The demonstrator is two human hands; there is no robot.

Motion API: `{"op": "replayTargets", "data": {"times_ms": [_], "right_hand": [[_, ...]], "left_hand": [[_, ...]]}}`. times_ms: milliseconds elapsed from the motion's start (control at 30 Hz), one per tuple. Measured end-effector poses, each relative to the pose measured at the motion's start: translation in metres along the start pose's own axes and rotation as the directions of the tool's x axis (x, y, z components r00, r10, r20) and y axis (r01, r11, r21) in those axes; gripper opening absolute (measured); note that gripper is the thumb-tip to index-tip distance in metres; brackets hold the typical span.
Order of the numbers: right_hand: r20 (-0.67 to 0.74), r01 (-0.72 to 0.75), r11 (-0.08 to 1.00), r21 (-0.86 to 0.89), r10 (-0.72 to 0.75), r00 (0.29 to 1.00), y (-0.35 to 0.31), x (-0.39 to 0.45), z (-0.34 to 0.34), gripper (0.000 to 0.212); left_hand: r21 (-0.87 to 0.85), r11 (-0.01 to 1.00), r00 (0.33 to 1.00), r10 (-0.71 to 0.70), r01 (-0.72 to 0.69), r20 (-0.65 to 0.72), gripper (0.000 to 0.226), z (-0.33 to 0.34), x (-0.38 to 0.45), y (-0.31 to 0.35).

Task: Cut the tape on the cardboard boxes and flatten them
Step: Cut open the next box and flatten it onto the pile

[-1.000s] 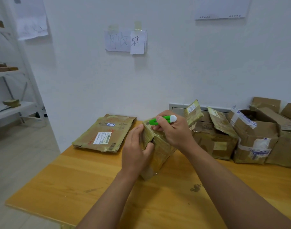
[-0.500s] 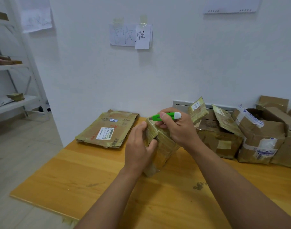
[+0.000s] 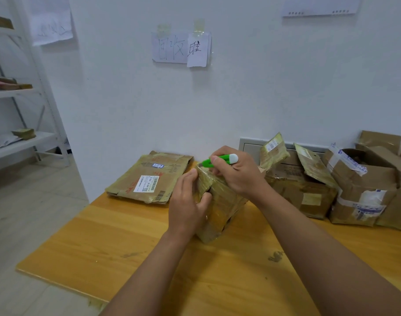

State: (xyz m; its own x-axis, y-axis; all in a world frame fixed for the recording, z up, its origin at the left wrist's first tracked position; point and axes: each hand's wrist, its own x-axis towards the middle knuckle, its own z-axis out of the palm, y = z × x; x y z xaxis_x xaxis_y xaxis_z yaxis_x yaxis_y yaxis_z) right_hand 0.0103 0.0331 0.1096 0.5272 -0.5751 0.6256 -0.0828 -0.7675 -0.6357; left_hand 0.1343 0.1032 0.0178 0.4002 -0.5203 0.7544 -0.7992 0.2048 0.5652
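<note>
Right hand (image 3: 237, 173) grips green plastic cutter (image 3: 217, 160) atop glossy taped box (image 3: 220, 204); left hand (image 3: 187, 202) clasps box's left side; one flattened box (image 3: 149, 179) left of it.

On the table (image 3: 103, 254), a taped box (image 3: 220, 208) stands at centre between the left hand (image 3: 186, 204) and right hand (image 3: 238, 173), a flattened box (image 3: 149, 179) lying far left, unflattened boxes (image 3: 331, 185) along the far right.

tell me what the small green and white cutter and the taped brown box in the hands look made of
Small green and white cutter: likely plastic, smooth and evenly coloured with a slight sheen. Taped brown box: cardboard, matte brown, wrapped in glossy yellowish tape that wrinkles and catches the light.
</note>
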Motion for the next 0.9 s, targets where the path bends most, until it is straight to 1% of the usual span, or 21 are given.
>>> {"op": "replayTargets", "data": {"times_ms": [233,333,433,600,733,800,900], "right_hand": [[0.036,-0.025,1.0,0.003,0.025,0.999,-0.004,0.01,0.007,0.018],[0.061,-0.024,1.0,-0.003,0.024,0.998,-0.005,0.014,0.01,0.017],[0.054,-0.042,0.999,0.033,0.041,0.998,-0.004,0.016,0.012,0.016],[0.063,-0.06,0.996,0.059,0.056,0.996,-0.005,0.018,0.014,0.017],[0.088,-0.077,0.996,0.048,0.072,0.994,-0.005,0.02,0.014,0.017],[0.083,-0.096,0.993,0.063,0.091,0.992,-0.005,0.02,0.014,0.018],[0.074,-0.088,0.994,0.065,0.083,0.994,-0.004,0.02,0.016,0.018]], "left_hand": [[0.001,1.0,1.0,-0.005,0.005,-0.015,0.051,-0.004,0.002,-0.005],[-0.013,0.999,0.999,-0.031,0.031,-0.005,0.051,-0.005,0.002,-0.011],[-0.024,0.998,0.998,-0.06,0.06,0.001,0.05,-0.006,0.003,-0.013],[0.013,0.998,0.998,-0.055,0.055,0.001,0.049,-0.006,0.004,-0.011],[0.032,0.997,0.997,-0.073,0.073,0.003,0.048,-0.006,0.005,-0.014],[0.033,0.996,0.996,-0.084,0.084,0.0,0.047,-0.006,0.006,-0.013],[0.049,0.996,0.997,-0.079,0.079,0.002,0.046,-0.005,0.006,-0.011]]}}
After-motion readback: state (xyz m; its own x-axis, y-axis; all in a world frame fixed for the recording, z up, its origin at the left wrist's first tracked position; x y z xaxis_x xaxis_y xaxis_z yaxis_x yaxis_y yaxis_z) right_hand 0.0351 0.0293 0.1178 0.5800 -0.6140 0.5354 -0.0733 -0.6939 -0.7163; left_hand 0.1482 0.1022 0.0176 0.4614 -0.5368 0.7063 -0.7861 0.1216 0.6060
